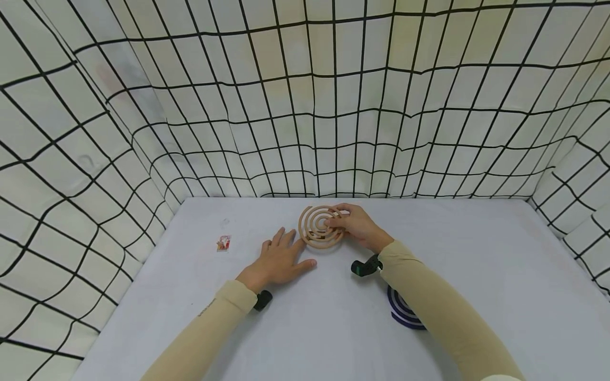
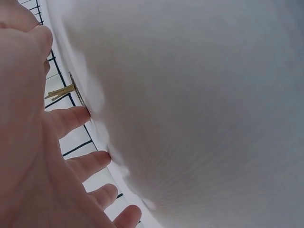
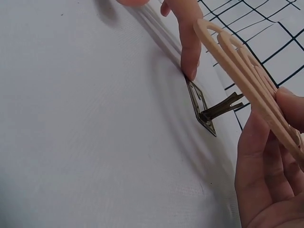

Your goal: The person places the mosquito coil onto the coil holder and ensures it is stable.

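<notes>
My right hand (image 1: 359, 227) pinches a tan mosquito coil (image 3: 244, 88) by its rings, with thumb and fingers on either side. In the right wrist view the coil is tilted, close over a small metal coil stand (image 3: 221, 110). The stand has a flat, pointed base on the tabletop and a split prong sticking up. My left hand (image 1: 281, 263) lies palm down with its fingers spread and nearly straight. Its index fingertip presses on one end of the stand's base, and the other fingertips touch the white surface (image 2: 199, 104).
A dark blue coil (image 1: 404, 312) lies on the table, partly hidden under my right forearm. To the left of my left hand is a small red and white packet (image 1: 223, 243). Black netting (image 1: 335, 111) over white walls surrounds the back and sides of the table.
</notes>
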Demonstrator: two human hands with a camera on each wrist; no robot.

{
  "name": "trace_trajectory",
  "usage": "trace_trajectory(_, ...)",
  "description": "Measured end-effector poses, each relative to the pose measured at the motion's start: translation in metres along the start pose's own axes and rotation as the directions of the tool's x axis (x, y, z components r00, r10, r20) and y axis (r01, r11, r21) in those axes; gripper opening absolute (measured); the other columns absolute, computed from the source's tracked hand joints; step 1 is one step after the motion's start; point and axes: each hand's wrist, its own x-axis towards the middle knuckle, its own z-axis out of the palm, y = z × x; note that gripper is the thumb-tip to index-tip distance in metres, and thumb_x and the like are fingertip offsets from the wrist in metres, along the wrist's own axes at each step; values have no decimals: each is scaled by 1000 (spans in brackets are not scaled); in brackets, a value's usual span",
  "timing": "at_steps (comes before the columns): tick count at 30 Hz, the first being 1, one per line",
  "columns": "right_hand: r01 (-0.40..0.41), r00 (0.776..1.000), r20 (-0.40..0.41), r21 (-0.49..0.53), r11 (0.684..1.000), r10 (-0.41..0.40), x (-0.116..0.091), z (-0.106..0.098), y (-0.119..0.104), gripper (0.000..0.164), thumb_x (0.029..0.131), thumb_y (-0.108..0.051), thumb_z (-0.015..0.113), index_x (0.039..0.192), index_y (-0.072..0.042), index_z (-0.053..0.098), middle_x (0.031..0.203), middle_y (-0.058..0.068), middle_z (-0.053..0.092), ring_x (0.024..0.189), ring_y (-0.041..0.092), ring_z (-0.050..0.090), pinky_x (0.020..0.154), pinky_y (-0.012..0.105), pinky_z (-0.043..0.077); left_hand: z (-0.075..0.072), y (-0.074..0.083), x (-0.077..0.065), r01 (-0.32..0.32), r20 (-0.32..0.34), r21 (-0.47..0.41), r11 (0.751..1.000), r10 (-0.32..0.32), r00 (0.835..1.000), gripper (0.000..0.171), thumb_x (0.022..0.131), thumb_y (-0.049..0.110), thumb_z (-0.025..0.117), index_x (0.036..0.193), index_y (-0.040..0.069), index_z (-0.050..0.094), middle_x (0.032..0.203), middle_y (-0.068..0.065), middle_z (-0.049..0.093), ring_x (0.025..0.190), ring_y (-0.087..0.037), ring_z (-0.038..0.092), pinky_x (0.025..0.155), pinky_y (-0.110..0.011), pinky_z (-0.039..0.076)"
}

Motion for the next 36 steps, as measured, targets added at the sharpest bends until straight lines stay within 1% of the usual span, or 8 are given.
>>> trace_trajectory(8,13,1000,22,15,1000,-13,2,1,1,53,96,-13,73,144,-7,53,95,-3,74,74,9,69,64,27,57,-1,-1,1,-13,-12,17,1000,13,1000,74,101,66,48,161,23,37,170,-22,28,161,-48,13,119,-69,26)
trace_trajectory(17,-15,999,38,35,999,14,3,1,2,52,97,-12,72,144,-6,52,91,-5,73,76,8,68,65,26,54,-3,0,0,-7,-4,8,1000,7,1000,75,101,65,50,162,22,36,170,-23,26,160,-49,14,119,-69,25)
trace_trajectory(26,-26,998,54,46,999,23,6,3,2,52,98,-13,72,146,-4,52,88,-6,73,73,7,67,64,24,55,-2,-1,-1,12,8,11,1000,-12,1000,77,101,65,49,163,22,34,171,-22,25,160,-48,15,120,-70,24)
trace_trajectory(36,-58,997,54,60,997,55,8,5,5,52,99,-10,70,146,-5,50,97,-3,72,80,7,68,67,24,55,0,-2,-2,11,10,2,1000,-11,1000,76,101,65,49,163,24,34,171,-21,24,160,-48,14,120,-70,23)
